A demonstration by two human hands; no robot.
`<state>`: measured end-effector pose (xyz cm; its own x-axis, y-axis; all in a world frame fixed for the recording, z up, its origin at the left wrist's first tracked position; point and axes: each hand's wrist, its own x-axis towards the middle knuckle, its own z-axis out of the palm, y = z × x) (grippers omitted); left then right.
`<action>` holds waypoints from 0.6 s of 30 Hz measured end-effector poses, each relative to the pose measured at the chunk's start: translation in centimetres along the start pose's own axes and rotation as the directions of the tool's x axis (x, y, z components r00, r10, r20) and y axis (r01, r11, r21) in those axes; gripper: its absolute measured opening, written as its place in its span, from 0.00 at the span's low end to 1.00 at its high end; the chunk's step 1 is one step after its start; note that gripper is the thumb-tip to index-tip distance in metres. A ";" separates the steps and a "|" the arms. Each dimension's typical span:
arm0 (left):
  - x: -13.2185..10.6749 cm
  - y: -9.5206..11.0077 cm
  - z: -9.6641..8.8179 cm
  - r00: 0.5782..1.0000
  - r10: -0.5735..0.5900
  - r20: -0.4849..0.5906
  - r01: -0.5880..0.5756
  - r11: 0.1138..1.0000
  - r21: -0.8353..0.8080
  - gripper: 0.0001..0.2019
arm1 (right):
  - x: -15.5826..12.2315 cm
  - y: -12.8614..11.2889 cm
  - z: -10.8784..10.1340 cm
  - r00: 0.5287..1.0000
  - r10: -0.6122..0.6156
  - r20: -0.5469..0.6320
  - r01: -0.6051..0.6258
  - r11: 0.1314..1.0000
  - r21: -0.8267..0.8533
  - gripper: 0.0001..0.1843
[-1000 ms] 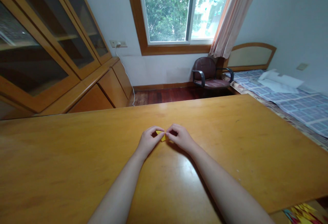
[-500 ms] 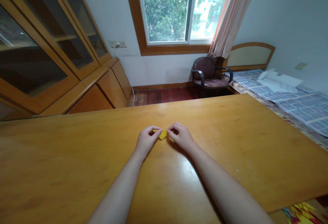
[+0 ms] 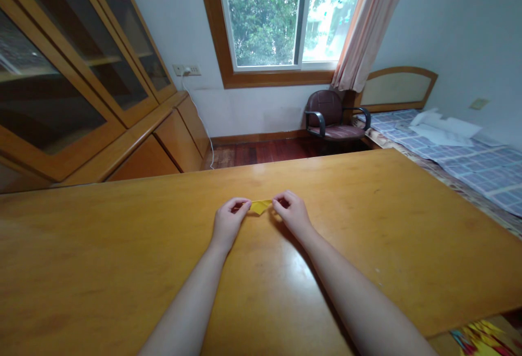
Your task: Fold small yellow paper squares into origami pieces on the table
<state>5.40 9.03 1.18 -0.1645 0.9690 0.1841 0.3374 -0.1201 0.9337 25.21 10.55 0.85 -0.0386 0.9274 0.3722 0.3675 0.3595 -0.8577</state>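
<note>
A small piece of folded yellow paper (image 3: 260,207) stretches between my two hands, just over the wooden tabletop (image 3: 122,258). Its upper edge is nearly straight and its lower edge comes down to a point. My left hand (image 3: 230,220) pinches the left end between thumb and fingers. At the other end, my right hand (image 3: 292,213) pinches the right corner the same way. The fingertips cover both ends of the paper.
Bright yellow and red folded pieces (image 3: 487,337) lie below the table's lower right edge. Beyond the table stand a maroon armchair (image 3: 328,114), a bed (image 3: 473,160) on the right and a glass-fronted cabinet (image 3: 138,155) on the left.
My hands have moved slightly apart and a little farther from me. More of the yellow paper shows between them. Both still pinch its ends.
</note>
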 end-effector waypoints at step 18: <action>0.1 0.1 -0.2 0.997 -0.057 -0.049 0.052 0.994 -0.093 0.14 | 0.3 1.0 -0.3 0.982 0.148 -0.114 -0.139 0.987 0.086 0.09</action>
<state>5.28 9.05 1.37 -0.2283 0.9626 0.1457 0.2404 -0.0893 0.9666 25.84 11.12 0.17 0.1224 0.9525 0.2788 0.2877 0.2347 -0.9285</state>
